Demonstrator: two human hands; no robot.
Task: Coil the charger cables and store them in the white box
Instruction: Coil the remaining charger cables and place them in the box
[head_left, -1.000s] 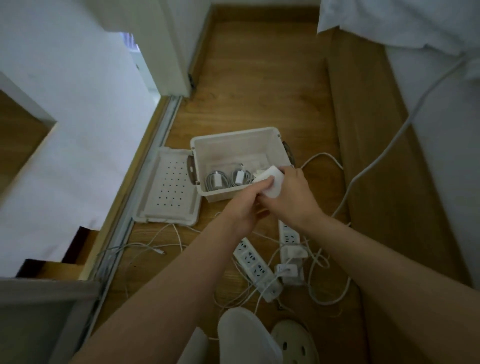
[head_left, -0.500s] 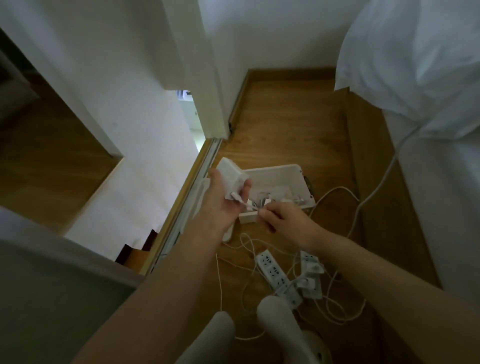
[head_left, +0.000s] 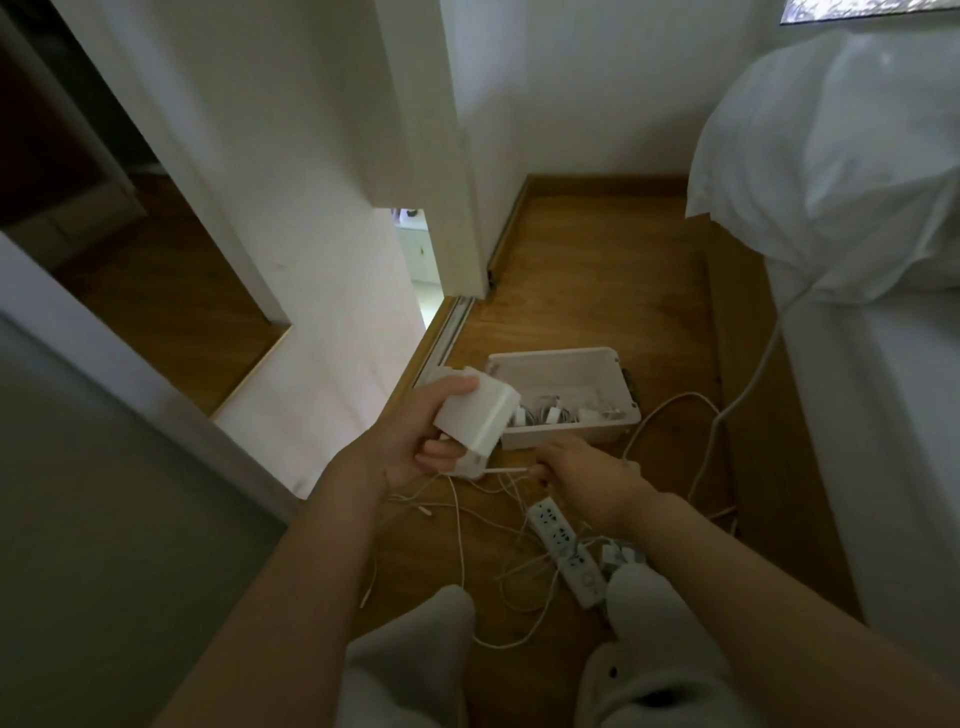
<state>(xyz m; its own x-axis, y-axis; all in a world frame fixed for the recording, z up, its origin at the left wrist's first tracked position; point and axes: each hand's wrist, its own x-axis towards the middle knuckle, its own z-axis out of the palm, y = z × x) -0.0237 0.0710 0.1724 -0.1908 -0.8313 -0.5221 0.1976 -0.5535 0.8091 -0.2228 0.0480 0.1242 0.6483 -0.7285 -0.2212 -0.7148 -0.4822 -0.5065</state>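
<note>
Head view: left hand (head_left: 400, 452) closes its grip on the charger (head_left: 475, 415) while right hand (head_left: 587, 475) pinches its cable (head_left: 506, 470) taut, likely ready for coiling; the box (head_left: 566, 358) sits just beyond both, open.

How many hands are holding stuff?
2. The left hand grips the white charger block; the right hand pinches its thin cable beside it.

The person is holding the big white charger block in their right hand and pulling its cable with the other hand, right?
Not quite. The head view shows the white charger block in the left hand. The right hand is the one pinching its cable. The rest is right.
</note>
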